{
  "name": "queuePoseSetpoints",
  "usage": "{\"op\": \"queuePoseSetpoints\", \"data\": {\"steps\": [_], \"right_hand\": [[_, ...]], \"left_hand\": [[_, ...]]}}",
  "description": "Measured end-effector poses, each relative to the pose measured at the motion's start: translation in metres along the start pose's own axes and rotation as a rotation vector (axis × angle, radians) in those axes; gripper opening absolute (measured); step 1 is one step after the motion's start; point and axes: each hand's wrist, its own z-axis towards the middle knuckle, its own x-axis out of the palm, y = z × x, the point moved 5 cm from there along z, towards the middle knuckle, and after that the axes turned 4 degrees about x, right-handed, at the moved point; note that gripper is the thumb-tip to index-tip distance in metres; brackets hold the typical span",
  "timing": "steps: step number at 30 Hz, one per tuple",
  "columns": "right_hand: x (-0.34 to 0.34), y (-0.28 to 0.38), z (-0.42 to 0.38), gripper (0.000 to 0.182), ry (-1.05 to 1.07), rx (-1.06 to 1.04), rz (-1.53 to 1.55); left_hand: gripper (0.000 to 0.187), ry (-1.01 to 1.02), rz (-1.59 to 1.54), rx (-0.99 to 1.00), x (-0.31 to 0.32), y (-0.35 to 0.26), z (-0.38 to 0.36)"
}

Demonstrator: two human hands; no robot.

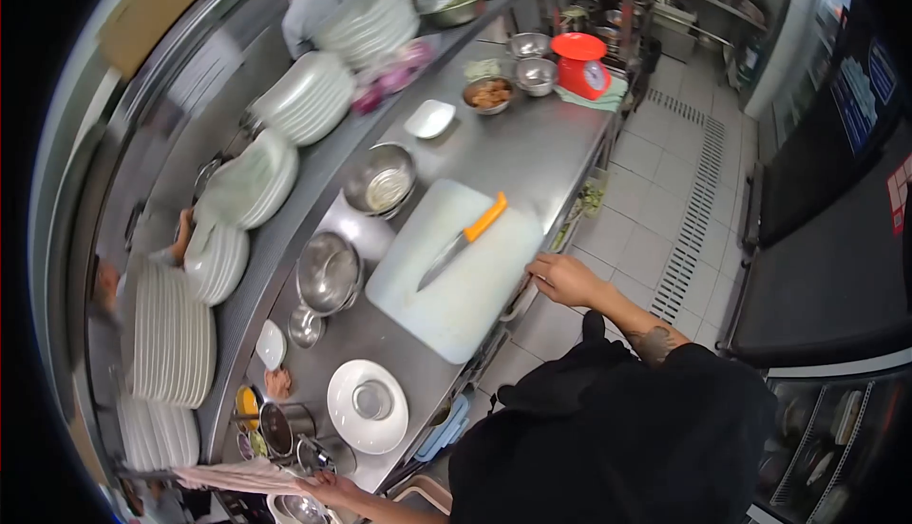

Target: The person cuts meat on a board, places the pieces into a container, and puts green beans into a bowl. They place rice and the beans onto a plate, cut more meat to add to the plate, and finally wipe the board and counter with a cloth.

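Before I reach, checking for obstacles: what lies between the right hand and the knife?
In the head view, bare cutting board lies between the right hand and the knife.

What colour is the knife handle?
The knife handle is orange, best seen in the head view.

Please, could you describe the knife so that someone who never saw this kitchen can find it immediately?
Start from the long steel counter and find the large white cutting board near the person's right hand. The knife lies alone on that board. Its bright orange handle sets it apart from the steel bowls beside the board.
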Motion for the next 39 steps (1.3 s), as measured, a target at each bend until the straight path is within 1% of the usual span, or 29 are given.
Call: {"op": "queuePoseSetpoints", "data": {"steps": [1, 2, 4, 5, 7, 9, 11, 12, 13, 14, 15, 16, 17, 18, 20, 22, 24, 26, 28, 29, 30, 31, 32, 33, 34, 36, 37, 38, 39], "right_hand": [[-0.011, -0.014, 0.0, 0.026, -0.033, 0.021, 0.049], [-0.023, -0.031, -0.001, 0.026, -0.063, 0.039, 0.094], [-0.036, -0.06, -0.011, 0.026, -0.063, 0.043, 0.145], [-0.044, -0.076, -0.018, 0.027, -0.035, 0.046, 0.177], [-0.063, -0.116, -0.035, 0.026, 0.014, 0.077, 0.196], [-0.081, -0.165, -0.061, 0.025, -0.044, 0.14, 0.161], [-0.106, -0.207, -0.082, 0.024, -0.084, 0.204, 0.108], [-0.119, -0.227, -0.092, 0.024, -0.042, 0.284, 0.058], [-0.133, -0.244, -0.098, 0.024, 0.011, 0.35, 0.003], [-0.148, -0.254, -0.1, 0.024, 0.053, 0.332, -0.018], [-0.172, -0.262, -0.103, 0.023, -0.055, 0.39, 0.058], [-0.193, -0.27, -0.106, 0.022, -0.156, 0.444, 0.135], [-0.21, -0.278, -0.107, 0.02, -0.234, 0.451, 0.161], [-0.214, -0.29, -0.106, 0.02, -0.175, 0.416, 0.146], [-0.226, -0.324, -0.11, 0.02, -0.307, 0.519, 0.112], [-0.236, -0.344, -0.103, 0.02, -0.28, 0.538, 0.096], [-0.243, -0.375, -0.099, 0.02, -0.321, 0.584, 0.14], [-0.245, -0.403, -0.085, 0.021, -0.288, 0.602, 0.148], [-0.248, -0.429, -0.068, 0.022, -0.177, 0.595, 0.131], [-0.259, -0.443, -0.051, 0.022, -0.217, 0.601, 0.116], [-0.265, -0.454, -0.036, 0.023, -0.119, 0.612, 0.158], [-0.273, -0.462, -0.028, 0.024, -0.019, 0.637, 0.202], [-0.291, -0.473, -0.017, 0.024, -0.074, 0.671, 0.186], [-0.308, -0.479, 0.006, 0.024, -0.041, 0.607, 0.196], [-0.326, -0.487, 0.031, 0.024, 0.002, 0.536, 0.207], [-0.366, -0.514, 0.067, 0.024, -0.027, 0.493, 0.173], [-0.384, -0.529, 0.085, 0.024, -0.035, 0.444, 0.14], [-0.398, -0.541, 0.104, 0.023, -0.047, 0.389, 0.111], [-0.41, -0.55, 0.124, 0.023, -0.074, 0.388, 0.122]], "left_hand": [[0.026, -0.035, 0.01, 0.013, 0.013, 0.015, -0.004], [0.026, -0.02, 0.015, 0.011, 0.031, 0.033, -0.011], [0.017, 0.199, 0.019, -0.1, 0.08, 0.058, -0.038], [0.018, 0.221, 0.075, -0.149, 0.107, 0.077, -0.065], [0.018, 0.294, 0.178, -0.25, 0.183, 0.116, -0.162], [0.018, 0.458, 0.29, -0.427, 0.234, 0.171, -0.264], [0.021, 0.738, 0.295, -0.619, 0.277, 0.213, -0.371], [0.019, 0.807, 0.314, -0.697, 0.297, 0.219, -0.428], [0.016, 0.988, 0.333, -0.751, 0.315, 0.223, -0.477], [0.01, 1.041, 0.384, -0.779, 0.332, 0.225, -0.521], [0.008, 1.198, 0.38, -0.757, 0.342, 0.244, -0.547], [0.01, 1.25, 0.389, -0.74, 0.359, 0.251, -0.572], [0.013, 1.326, 0.441, -0.74, 0.375, 0.265, -0.586], [0.014, 1.339, 0.522, -0.699, 0.396, 0.28, -0.596], [0.018, 1.398, 0.644, -0.699, 0.445, 0.327, -0.6], [0.025, 1.403, 0.625, -0.721, 0.496, 0.39, -0.59], [0.034, 1.32, 0.549, -0.735, 0.546, 0.448, -0.574], [0.048, 1.123, 0.66, -0.713, 0.591, 0.501, -0.553], [0.061, 0.921, 0.562, -0.792, 0.614, 0.543, -0.546], [0.072, 0.913, 0.492, -0.86, 0.617, 0.561, -0.547], [0.073, 0.87, 0.451, -0.874, 0.621, 0.578, -0.55], [0.069, 0.84, 0.451, -0.853, 0.627, 0.586, -0.55], [0.061, 0.772, 0.352, -0.833, 0.628, 0.591, -0.552], [0.053, 0.745, 0.318, -0.752, 0.632, 0.578, -0.556], [0.047, 0.617, 0.361, -0.743, 0.631, 0.57, -0.558], [0.041, 0.663, 0.308, -0.637, 0.621, 0.561, -0.557], [0.043, 0.565, 0.493, -0.584, 0.619, 0.531, -0.566], [0.042, 0.583, 0.637, -0.544, 0.613, 0.515, -0.562], [0.039, 0.55, 0.617, -0.495, 0.603, 0.506, -0.558]]}}
